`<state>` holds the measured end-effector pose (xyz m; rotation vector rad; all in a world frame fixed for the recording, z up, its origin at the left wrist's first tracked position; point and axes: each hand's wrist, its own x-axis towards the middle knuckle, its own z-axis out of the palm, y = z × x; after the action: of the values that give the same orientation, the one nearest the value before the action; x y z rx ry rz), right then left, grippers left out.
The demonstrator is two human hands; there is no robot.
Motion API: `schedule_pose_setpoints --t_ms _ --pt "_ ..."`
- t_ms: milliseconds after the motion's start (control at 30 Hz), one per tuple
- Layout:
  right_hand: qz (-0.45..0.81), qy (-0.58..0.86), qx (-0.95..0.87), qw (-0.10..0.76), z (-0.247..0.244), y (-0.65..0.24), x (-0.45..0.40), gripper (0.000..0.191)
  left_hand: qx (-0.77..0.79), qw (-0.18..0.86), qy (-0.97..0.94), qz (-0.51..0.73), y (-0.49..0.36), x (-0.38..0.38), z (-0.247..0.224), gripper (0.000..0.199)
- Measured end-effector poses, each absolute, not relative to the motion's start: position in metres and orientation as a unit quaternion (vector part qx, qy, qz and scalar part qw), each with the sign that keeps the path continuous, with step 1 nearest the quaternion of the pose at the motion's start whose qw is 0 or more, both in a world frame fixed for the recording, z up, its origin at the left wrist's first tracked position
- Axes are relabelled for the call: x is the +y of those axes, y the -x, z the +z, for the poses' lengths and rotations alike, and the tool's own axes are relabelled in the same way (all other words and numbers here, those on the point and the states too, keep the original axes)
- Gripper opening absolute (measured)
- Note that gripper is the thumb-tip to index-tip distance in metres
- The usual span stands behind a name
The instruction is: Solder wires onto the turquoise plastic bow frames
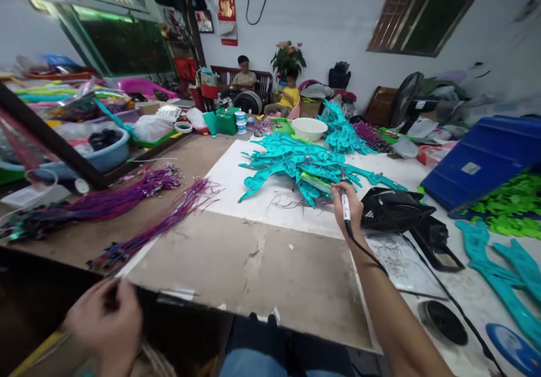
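My right hand point(353, 199) grips a soldering iron point(346, 207) by its white handle, tip pointing up and away. Just beyond it lies a heap of turquoise plastic parts point(291, 160) on white sheeting, with a yellow-green piece point(315, 183) among them. Loose thin wires point(287, 199) lie along the heap's near side. At the lower left, past the table edge, my left hand point(105, 323) is slightly blurred, its fingers curled together; what they hold, if anything, cannot be made out. The nearest thing to it is a bundle of purple and red wires point(156, 230).
Another wire bundle point(105, 199) lies further left. Right of my arm stand a black fan unit point(395, 211), a round black tin point(443, 322) and a tilted blue bin point(482, 154) with green pieces. A white bowl point(310, 129) stands behind the heap. Two people sit at the back.
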<state>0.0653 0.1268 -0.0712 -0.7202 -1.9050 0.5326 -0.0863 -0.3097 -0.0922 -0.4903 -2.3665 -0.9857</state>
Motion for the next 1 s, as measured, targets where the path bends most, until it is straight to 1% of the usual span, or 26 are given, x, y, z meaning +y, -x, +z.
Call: schedule_pose_setpoints --t_ms 67,133,167,200,267,300,367,467,600,733,833,900,1000 --pt "0.202 0.281 -0.792 0.503 -0.077 -0.06 0.131 0.027 -0.838 0.298 0.251 -0.381 0.115 -0.237 -0.077 0.016" --pt "0.185 0.264 -0.799 0.508 -0.083 -0.066 0.13 0.023 -0.834 0.199 0.393 -0.333 0.139 -0.149 -0.067 0.021" --pt "0.179 0.261 -0.8 0.509 -0.085 -0.071 0.129 0.022 -0.831 0.175 0.422 -0.318 0.148 -0.105 -0.065 0.024" --pt "0.176 0.262 -0.8 0.511 -0.086 -0.077 0.128 0.02 -0.836 0.159 0.431 -0.301 0.157 -0.065 -0.065 0.032" --pt "0.169 0.266 -0.798 0.513 -0.085 -0.091 0.127 0.018 -0.886 0.094 0.4 -0.213 0.17 0.001 -0.069 0.056" --pt "0.167 0.265 -0.798 0.514 -0.083 -0.097 0.126 0.017 -0.893 0.082 0.393 -0.205 0.176 0.025 -0.073 0.061" --pt "0.163 0.256 -0.799 0.52 -0.077 -0.106 0.126 0.015 -0.904 0.061 0.374 -0.198 0.186 0.054 -0.081 0.057" --pt "0.169 0.235 -0.799 0.528 -0.07 -0.115 0.124 0.014 -0.904 0.043 0.368 -0.215 0.2 0.064 -0.089 0.042" --pt "0.208 0.242 -0.771 0.552 -0.059 -0.122 0.117 0.014 -0.875 0.015 0.418 -0.243 0.21 0.05 -0.088 0.04" --pt "0.23 0.243 -0.691 0.641 -0.037 -0.134 0.103 0.017 -0.839 0.004 0.471 -0.273 0.207 0.015 -0.076 0.043" --pt "0.25 0.231 -0.621 0.706 -0.021 -0.146 0.089 0.018 -0.813 -0.018 0.51 -0.279 0.2 -0.027 -0.068 0.041" --pt "0.267 0.232 -0.616 0.704 -0.019 -0.153 0.08 0.018 -0.785 -0.041 0.553 -0.275 0.194 -0.057 -0.065 0.039" --pt "0.296 0.237 -0.676 0.632 -0.031 -0.161 0.071 0.02 -0.736 -0.074 0.62 -0.263 0.18 -0.094 -0.062 0.039"
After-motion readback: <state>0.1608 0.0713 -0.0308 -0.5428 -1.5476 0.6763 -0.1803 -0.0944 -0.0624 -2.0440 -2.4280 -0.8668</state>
